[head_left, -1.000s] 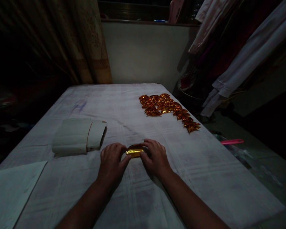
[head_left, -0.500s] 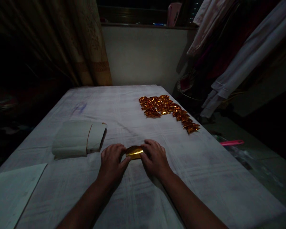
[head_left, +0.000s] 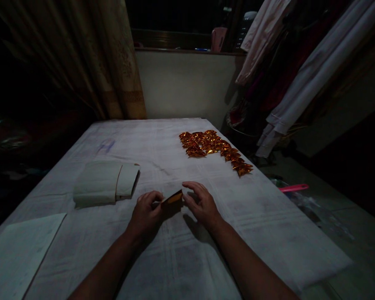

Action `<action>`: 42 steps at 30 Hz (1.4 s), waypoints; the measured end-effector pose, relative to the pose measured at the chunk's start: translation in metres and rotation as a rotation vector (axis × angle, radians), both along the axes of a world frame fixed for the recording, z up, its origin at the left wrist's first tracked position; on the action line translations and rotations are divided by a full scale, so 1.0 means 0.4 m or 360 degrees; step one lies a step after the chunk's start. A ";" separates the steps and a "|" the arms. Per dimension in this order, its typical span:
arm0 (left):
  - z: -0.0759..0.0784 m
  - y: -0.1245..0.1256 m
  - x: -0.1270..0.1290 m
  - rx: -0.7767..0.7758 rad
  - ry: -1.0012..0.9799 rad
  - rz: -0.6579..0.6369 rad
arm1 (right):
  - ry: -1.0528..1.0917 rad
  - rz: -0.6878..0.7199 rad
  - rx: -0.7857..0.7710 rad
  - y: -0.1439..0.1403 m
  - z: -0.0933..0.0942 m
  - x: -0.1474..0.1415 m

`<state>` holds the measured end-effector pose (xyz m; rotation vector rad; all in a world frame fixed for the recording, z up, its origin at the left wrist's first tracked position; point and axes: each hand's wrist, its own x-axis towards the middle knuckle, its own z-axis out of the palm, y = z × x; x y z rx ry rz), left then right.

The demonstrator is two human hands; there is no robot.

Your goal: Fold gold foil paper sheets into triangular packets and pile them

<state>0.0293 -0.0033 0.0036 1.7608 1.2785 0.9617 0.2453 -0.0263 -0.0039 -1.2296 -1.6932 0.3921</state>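
A small folded piece of gold foil paper (head_left: 172, 200) is pinched at its left end by my left hand (head_left: 147, 210), tilted with its right end raised above the cloth. My right hand (head_left: 203, 204) is beside that right end, thumb and fingers apart; its fingertips lie close to the paper's edge and do not appear to grip it. Farther off, toward the right edge of the table, lies a group of shiny gold-orange folded foil pieces (head_left: 211, 143), with a row of them trailing toward me.
A grey-white paper bundle with a band (head_left: 96, 183) lies left of my hands. Nearer me is a flat white sheet (head_left: 28, 246). A checked cloth (head_left: 253, 233) covers the table. Clothes hang at right, above a pink-handled object (head_left: 293, 188) beyond the table edge.
The gold paper has gone from level between both hands to tilted in my left hand. My right hand's fingers have opened away from it. The view has shifted slightly.
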 end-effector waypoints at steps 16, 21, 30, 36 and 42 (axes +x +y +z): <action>0.050 -0.036 -0.026 -0.0824 -0.0613 -0.0366 | -0.0125 0.0303 0.0120 -0.018 0.010 0.007; 0.058 -0.020 -0.050 -0.0825 -0.0371 -0.0604 | -0.0525 0.0452 0.0215 -0.041 0.010 -0.016; 0.042 -0.015 -0.042 -0.0331 -0.0173 -0.0389 | -0.0632 0.0296 0.0412 -0.049 0.033 -0.029; 0.060 -0.045 -0.015 0.0673 0.0291 -0.0248 | -0.0777 -0.0096 0.0346 -0.043 0.048 -0.023; 0.053 -0.070 0.018 0.1121 0.0629 -0.0230 | -0.0842 -0.0107 0.0528 -0.043 0.039 -0.049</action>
